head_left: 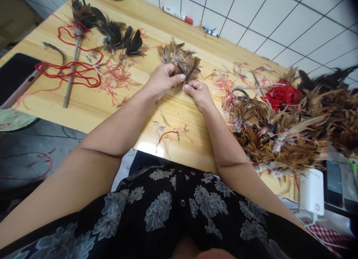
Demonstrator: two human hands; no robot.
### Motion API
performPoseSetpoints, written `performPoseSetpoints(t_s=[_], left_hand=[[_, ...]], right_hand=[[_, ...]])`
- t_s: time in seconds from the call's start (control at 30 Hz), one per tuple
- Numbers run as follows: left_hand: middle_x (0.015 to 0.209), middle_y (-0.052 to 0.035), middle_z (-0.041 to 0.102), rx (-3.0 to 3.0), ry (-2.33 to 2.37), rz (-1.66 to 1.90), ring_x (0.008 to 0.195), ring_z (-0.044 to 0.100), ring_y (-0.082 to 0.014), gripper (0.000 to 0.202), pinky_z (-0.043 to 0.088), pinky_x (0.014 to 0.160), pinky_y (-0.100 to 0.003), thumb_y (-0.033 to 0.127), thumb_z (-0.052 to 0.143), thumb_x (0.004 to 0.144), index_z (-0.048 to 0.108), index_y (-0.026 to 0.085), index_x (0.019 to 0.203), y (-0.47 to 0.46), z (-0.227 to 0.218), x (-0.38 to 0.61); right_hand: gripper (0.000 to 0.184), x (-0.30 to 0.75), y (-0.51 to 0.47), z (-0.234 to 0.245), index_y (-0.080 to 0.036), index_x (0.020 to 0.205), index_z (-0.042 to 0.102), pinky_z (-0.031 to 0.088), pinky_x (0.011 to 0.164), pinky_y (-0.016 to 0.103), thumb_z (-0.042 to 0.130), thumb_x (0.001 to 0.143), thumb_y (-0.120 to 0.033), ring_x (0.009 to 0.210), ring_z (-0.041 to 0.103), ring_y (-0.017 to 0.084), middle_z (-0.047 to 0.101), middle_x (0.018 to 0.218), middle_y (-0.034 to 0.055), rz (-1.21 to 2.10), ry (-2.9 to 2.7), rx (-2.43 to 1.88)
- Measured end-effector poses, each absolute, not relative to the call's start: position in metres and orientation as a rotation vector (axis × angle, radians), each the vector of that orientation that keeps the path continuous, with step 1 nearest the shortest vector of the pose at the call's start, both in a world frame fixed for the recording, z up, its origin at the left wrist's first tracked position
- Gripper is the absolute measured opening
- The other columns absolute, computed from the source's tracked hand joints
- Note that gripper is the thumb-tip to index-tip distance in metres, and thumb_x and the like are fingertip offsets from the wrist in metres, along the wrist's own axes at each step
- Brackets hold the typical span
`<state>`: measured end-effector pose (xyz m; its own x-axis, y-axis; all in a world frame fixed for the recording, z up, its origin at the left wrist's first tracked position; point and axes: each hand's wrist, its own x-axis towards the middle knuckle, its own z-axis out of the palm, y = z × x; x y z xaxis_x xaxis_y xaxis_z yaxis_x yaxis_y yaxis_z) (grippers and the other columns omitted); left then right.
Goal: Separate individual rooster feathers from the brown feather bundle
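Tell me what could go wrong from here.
The feather bunch, pinched in the left hand with the right hand close beside it, might shed if the grip loosens. The red cord, in loose loops that cross the stick, could tangle. The phone lies near the edge of the table, so a bump might knock it off.

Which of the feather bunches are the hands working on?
The small brown bunch in the middle: the left hand holds it, the right hand at its base. The dark feathers leftward and large brown pile rightward are in neither.
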<state>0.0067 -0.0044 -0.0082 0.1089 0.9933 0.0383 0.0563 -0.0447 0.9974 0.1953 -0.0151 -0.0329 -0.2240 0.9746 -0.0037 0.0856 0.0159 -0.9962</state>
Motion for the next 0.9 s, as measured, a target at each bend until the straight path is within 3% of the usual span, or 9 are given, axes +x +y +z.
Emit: performPoseSetpoints(t_s=[0.13, 0.27, 0.43, 0.53, 0.7, 0.9], left_hand=[[0.087, 0.0000, 0.072, 1.468, 1.374, 1.226, 0.087, 0.058, -0.0161, 0.026, 0.044, 0.090, -0.038, 0.005, 0.087, 0.105, 0.070, 0.018, 0.091, 0.001, 0.007, -0.012], [0.079, 0.0013, 0.063, 1.627, 1.570, 1.059, 0.091, 0.054, -0.0193, 0.032, 0.041, 0.099, -0.040, -0.006, 0.084, 0.095, 0.072, 0.020, 0.081, 0.005, 0.013, -0.028], [0.079, -0.0021, 0.059, 1.774, 1.403, 0.995, 0.099, 0.062, -0.0286, 0.034, 0.047, 0.100, -0.043, -0.004, 0.086, 0.080, 0.072, 0.026, 0.075, 0.008, -0.006, -0.023], [0.080, -0.0037, 0.060, 1.925, 1.463, 0.905, 0.112, 0.067, -0.0303, 0.032, 0.050, 0.105, -0.043, 0.007, 0.088, 0.087, 0.067, 0.027, 0.075, 0.005, -0.014, -0.016], [0.099, -0.0049, 0.078, 2.039, 1.614, 0.834, 0.123, 0.071, -0.0266, 0.020, 0.053, 0.113, -0.043, 0.026, 0.081, 0.107, 0.071, 0.026, 0.089, -0.002, -0.006, -0.013], [0.103, -0.0071, 0.087, 2.064, 1.669, 0.801, 0.110, 0.081, -0.0317, 0.011, 0.059, 0.105, -0.043, 0.017, 0.077, 0.098, 0.075, 0.026, 0.091, -0.005, -0.003, -0.012]], right_hand=[[0.064, 0.206, -0.005, -0.040, -0.025, 0.080, 0.063, 0.042, 0.066, 0.027, 0.097, 0.096, -0.076, 0.068, 0.043, 0.011, 0.049, 0.070, -0.0064, 1.330, -1.320, -1.207], [0.062, 0.214, 0.000, -0.037, -0.026, 0.086, 0.062, 0.037, 0.059, 0.027, 0.097, 0.097, -0.076, 0.065, 0.037, 0.011, 0.040, 0.070, -0.0082, 1.358, -1.200, -1.253], [0.061, 0.213, -0.002, -0.032, -0.026, 0.086, 0.061, 0.033, 0.055, 0.027, 0.096, 0.099, -0.075, 0.062, 0.038, 0.010, 0.041, 0.069, -0.0089, 1.357, -1.164, -1.276], [0.064, 0.212, -0.002, -0.034, -0.026, 0.084, 0.058, 0.029, 0.053, 0.025, 0.097, 0.097, -0.075, 0.060, 0.035, 0.008, 0.039, 0.067, -0.0099, 1.348, -1.162, -1.245], [0.060, 0.210, -0.003, -0.040, -0.025, 0.086, 0.064, 0.029, 0.053, 0.024, 0.096, 0.099, -0.074, 0.060, 0.034, 0.007, 0.044, 0.068, -0.0090, 1.323, -1.091, -1.221], [0.065, 0.210, 0.003, -0.054, -0.025, 0.088, 0.069, 0.041, 0.059, 0.024, 0.091, 0.096, -0.086, 0.065, 0.043, 0.010, 0.050, 0.071, -0.0069, 1.237, -1.175, -1.210]])
